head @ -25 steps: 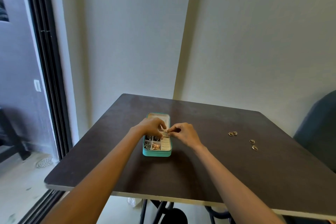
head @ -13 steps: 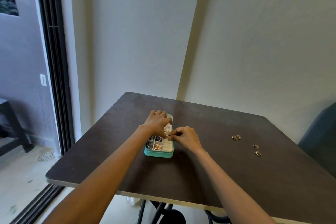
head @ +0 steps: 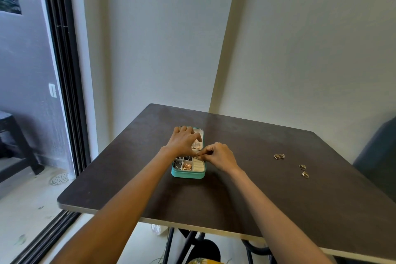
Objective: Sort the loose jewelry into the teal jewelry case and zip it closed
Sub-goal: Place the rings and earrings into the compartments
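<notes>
I see the teal jewelry case (head: 188, 174) lying open on the dark counter (head: 257, 188), its compartments holding rose-gold and dark pieces. My left hand (head: 183, 141) rests flat over its far half; my right hand (head: 218, 155) pinches something tiny at the ring rolls. Four loose rings (head: 279, 156) lie well apart to the right.

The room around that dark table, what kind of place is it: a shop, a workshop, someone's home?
Most likely a home. The dark table sits in a plain white wall corner beside a sliding glass door opening onto what looks like a balcony with a floor drain.
</notes>
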Demonstrator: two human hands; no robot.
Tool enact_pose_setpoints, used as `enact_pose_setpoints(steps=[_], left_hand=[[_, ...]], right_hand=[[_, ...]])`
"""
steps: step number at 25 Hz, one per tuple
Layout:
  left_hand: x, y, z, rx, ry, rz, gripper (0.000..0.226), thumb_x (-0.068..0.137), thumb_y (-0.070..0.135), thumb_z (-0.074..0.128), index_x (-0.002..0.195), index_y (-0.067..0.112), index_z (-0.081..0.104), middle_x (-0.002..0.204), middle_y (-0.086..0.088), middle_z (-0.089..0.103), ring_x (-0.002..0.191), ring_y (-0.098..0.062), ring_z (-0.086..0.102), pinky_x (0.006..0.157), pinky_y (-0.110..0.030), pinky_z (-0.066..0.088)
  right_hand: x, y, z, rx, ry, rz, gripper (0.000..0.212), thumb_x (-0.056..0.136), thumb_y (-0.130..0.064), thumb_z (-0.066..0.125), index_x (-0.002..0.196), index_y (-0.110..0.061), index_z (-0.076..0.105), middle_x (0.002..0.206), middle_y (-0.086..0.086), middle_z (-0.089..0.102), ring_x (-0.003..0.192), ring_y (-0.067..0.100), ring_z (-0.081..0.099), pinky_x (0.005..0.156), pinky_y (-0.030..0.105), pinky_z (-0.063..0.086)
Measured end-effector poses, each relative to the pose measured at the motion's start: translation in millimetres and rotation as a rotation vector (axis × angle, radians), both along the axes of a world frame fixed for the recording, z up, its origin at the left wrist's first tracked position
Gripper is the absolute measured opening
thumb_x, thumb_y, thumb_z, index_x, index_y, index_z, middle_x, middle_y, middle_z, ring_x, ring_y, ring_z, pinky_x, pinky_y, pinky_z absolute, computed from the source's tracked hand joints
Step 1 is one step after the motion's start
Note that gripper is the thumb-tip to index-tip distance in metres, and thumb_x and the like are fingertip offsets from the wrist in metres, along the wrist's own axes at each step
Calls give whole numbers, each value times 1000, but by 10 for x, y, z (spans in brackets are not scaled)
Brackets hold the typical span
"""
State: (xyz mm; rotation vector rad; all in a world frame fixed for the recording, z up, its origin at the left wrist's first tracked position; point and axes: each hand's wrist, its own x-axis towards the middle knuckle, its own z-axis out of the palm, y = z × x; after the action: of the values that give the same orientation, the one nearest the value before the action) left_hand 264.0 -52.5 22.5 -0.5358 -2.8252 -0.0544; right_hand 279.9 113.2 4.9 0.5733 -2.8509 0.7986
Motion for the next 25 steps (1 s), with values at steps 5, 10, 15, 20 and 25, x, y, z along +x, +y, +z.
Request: enact_pose_setpoints(steps=[5, 10, 15, 20, 25], left_hand=[[11, 21, -20, 4, -3, 10, 49, 83, 50, 60, 127, 30, 48, 134, -2, 45, 128, -21, 34, 104, -38, 24], [9, 3, -26, 64, -39, 40, 49, 82, 46, 64, 126, 31, 49, 133, -2, 45, 128, -21, 34, 102, -37, 24], [-3, -8, -42, 137, -71, 87, 49, 80, 46, 67, 123, 30, 52, 133, -2, 45, 129, -21, 33, 101, -38, 25], [-18, -3, -44, 149, -85, 89, 47, 80, 44, 67, 122, 30, 52, 135, -2, 45, 131, -21, 32, 102, -39, 25], [0, -7, -24, 169, -117, 77, 43, 81, 41, 66, 121, 30, 53, 133, -2, 46, 130, -21, 33, 102, -39, 25]], right_hand=[[-12, -26, 45, 94, 14, 46, 17, 86, -26, 66, 100, -22, 75, 102, -1, 66, 97, 12, 52, 73, 29, 42], [65, 111, -36, 17, 137, 55, 29, 95, -9, 46, 108, -18, 70, 107, 0, 63, 96, 11, 47, 77, 25, 42], [82, 130, -98, 64, 174, 39, 40, 92, -2, 40, 102, -23, 73, 104, -2, 59, 98, 11, 44, 78, 24, 41], [82, 51, -98, 131, 200, 28, 38, 94, -5, 39, 105, -21, 72, 109, -2, 58, 102, 12, 44, 79, 22, 39], [72, 61, -117, 27, 194, -8, 38, 94, -5, 39, 102, -21, 72, 106, -2, 59, 100, 10, 44, 79, 23, 41]])
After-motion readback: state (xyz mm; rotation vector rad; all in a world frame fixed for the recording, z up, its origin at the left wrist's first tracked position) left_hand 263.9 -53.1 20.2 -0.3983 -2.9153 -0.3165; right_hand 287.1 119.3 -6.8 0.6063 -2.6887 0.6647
